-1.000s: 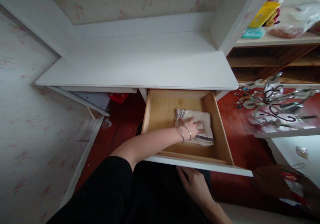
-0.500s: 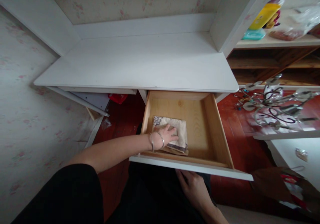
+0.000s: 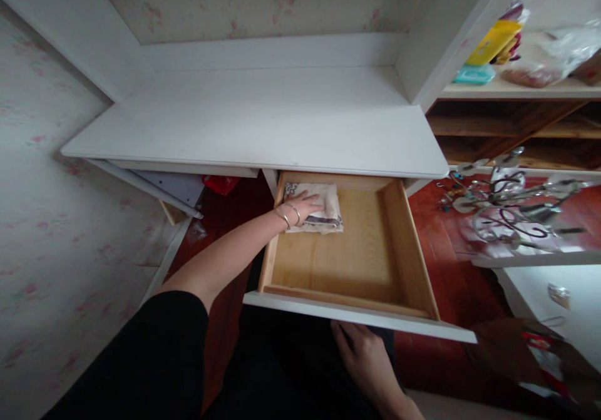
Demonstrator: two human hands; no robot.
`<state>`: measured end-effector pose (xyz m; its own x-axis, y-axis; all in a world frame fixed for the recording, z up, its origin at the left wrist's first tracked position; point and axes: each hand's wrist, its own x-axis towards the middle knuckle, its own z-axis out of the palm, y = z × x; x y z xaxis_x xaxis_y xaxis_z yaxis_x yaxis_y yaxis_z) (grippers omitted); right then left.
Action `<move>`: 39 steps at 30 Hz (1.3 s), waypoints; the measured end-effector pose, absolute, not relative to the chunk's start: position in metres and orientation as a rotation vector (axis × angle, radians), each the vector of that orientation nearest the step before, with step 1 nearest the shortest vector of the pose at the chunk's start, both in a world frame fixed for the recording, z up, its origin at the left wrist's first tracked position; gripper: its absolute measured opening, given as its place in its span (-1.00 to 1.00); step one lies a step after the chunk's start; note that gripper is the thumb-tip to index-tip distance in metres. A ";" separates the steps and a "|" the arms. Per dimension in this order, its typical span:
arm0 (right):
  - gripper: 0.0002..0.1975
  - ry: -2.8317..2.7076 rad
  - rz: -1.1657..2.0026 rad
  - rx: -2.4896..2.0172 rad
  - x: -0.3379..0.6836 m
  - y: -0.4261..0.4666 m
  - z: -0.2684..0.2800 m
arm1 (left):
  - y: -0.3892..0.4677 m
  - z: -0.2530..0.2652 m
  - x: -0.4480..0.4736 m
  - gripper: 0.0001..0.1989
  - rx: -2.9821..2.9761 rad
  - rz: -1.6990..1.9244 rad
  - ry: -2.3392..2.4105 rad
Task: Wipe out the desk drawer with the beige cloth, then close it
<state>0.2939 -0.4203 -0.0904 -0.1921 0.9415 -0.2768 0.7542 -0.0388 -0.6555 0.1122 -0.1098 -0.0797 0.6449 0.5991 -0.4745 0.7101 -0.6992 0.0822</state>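
My left hand (image 3: 307, 207), with two bangles at the wrist, lies with spread fingers on a folded beige cloth (image 3: 331, 202). The cloth has a dark patterned border and rests in the back left corner of the pulled-out wooden drawer (image 3: 347, 257). Bare wood shows in the rest of the drawer. Against the outside of its white front panel (image 3: 361, 317) is my right hand (image 3: 369, 354), with its fingers bent in. The fingertips are hidden under the panel's edge, and so is any knob there.
Above the drawer runs a white desk (image 3: 263, 119). To the right, a metal chandelier (image 3: 516, 201) stands before a wooden shelf unit (image 3: 479, 126) bearing a yellow packet (image 3: 494, 43) and plastic bags. A brown bag (image 3: 502, 351) sits at lower right. Floral-papered wall (image 3: 37, 220) borders the left.
My left hand and the cloth have moved from the front left of the drawer to its back left corner. The right hand stays at the drawer front.
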 end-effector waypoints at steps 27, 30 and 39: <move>-0.63 -1.955 1.041 -1.874 0.292 -0.416 -0.087 | -0.132 -0.089 0.254 -0.09 2.582 -0.560 0.794; -0.64 -1.949 1.052 -1.868 0.293 -0.416 -0.089 | -0.169 -0.082 0.245 -0.26 2.632 -0.499 0.746; -0.61 -1.923 1.090 -1.869 0.293 -0.415 -0.085 | -0.252 -0.081 0.226 -0.48 2.653 -0.449 0.658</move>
